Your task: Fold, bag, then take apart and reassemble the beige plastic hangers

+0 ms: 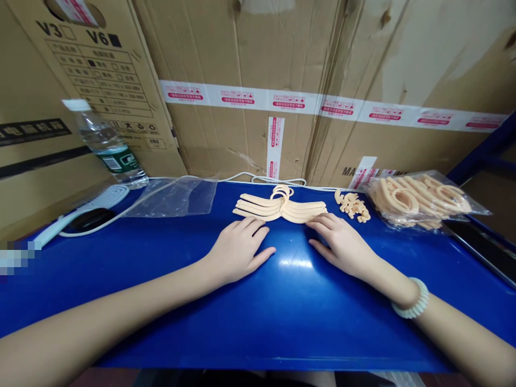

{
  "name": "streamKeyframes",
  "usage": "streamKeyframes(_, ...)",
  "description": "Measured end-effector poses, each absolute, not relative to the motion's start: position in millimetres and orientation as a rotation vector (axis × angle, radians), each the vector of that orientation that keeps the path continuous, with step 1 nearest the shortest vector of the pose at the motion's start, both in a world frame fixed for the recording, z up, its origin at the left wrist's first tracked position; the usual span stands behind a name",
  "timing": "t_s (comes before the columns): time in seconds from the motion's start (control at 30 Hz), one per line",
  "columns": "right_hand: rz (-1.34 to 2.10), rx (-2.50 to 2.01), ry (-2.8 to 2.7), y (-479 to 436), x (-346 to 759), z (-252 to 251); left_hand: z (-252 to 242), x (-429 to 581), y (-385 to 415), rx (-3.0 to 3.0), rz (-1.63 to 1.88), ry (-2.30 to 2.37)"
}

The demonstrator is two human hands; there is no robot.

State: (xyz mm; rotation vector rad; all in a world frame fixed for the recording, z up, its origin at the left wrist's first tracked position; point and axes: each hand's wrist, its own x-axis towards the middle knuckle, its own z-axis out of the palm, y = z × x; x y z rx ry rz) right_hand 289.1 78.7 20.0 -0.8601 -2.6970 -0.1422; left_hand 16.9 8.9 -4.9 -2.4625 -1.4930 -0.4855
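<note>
Several peach-coloured hangers (300,209) lie overlapped on the blue table, their hooks pointing away from me. My left hand (239,250) rests at their near left end, palm down, thumb held apart from the fingers. At the near right end, my right hand (338,242) lies the same way, its fingertips at the hanger arm. Whether the fingertips press on the hangers or only lie beside them, I cannot tell. Right of the hangers sits a small heap of peach plastic pieces (352,206).
A clear bag of peach hanger parts (419,199) lies at the right, near a dark flat object (484,250). At the left are an empty-looking clear bag (177,196), a water bottle (110,145), a pale brush-like item (92,207) and a black oval object (93,219). Cardboard boxes (242,145) stand behind.
</note>
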Motion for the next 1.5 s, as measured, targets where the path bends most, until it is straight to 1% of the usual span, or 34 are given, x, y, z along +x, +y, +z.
streamKeyframes(0.33,-0.135,-0.9,-2.709,85.4,291.9,14.3,-6.4,14.3,13.7,-2.497,-0.471,-1.504)
streamKeyframes(0.6,-0.154,-0.999,-2.717,96.6,296.8,6.3,-6.5,7.4,23.8,-2.66,-0.417,-1.629)
streamKeyframes(0.87,-0.057,-1.019,-2.737,97.3,298.0,3.1,-7.0,1.4,31.3,-2.747,-0.412,-1.664)
streamKeyframes(1.1,-0.012,-0.905,-2.775,89.6,295.5,12.8,-11.0,-0.2,32.2,-2.734,-0.526,-1.621)
streamKeyframes(1.5,-0.069,-0.728,-2.84,88.1,295.1,21.4,-12.0,-0.2,30.4,-2.708,-0.6,-1.529)
